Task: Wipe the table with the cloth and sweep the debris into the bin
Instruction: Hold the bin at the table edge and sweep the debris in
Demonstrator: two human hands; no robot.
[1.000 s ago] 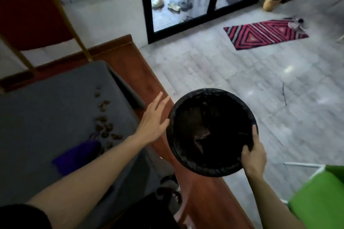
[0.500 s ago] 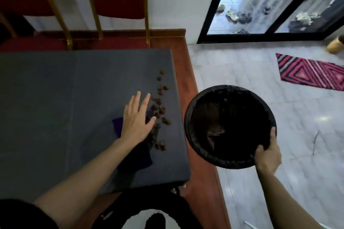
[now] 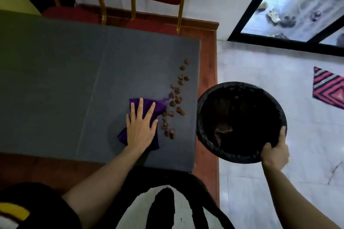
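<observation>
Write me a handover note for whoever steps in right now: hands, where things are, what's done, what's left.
Left hand: flat, fingers straight, pressing the purple cloth on the grey table.
Right hand: grips the rim of the black bin, held beside the table's right edge.
Brown debris: scattered in a line between cloth and that edge.
Done: cloth and bin in position.
Left: sweep the debris right, off the edge into the bin.

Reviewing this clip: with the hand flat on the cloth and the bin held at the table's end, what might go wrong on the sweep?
The debris lies strung out far beyond the purple cloth, so one push by the left hand may miss the farthest pieces. The bin, gripped only at its rim by the right hand, sits toward the near corner; pieces could drop onto the floor.
</observation>
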